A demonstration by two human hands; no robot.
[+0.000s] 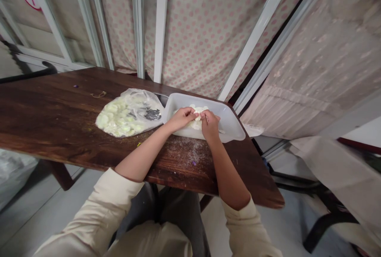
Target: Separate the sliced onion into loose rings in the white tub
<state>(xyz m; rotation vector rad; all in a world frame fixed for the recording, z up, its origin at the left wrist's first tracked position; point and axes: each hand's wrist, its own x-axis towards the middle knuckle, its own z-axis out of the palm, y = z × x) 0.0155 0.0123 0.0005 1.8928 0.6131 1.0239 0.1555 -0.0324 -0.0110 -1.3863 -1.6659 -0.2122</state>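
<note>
Both hands meet over a white plastic tub (230, 124) on the table. My left hand (183, 117) comes in from the left, its thumb and fingers closed on a small cream-white piece (197, 115). From the other side my right hand (210, 121) pinches the same piece. Its exact kind is too small to make out. More pale, flat, rounded pieces (195, 124) lie in the tub below the fingers. Left of the tub, touching or nearly touching it, lies a clear plastic bag (143, 96) filled with pale green-white round pieces (111, 115).
The dark wooden table (59, 110) has whitish specks (190, 154) scattered near its front edge. A thin string loop (98, 94) lies behind the bag. Framed glass panels with a dotted curtain (205, 31) stand behind the table. A black chair frame (327, 221) is at right.
</note>
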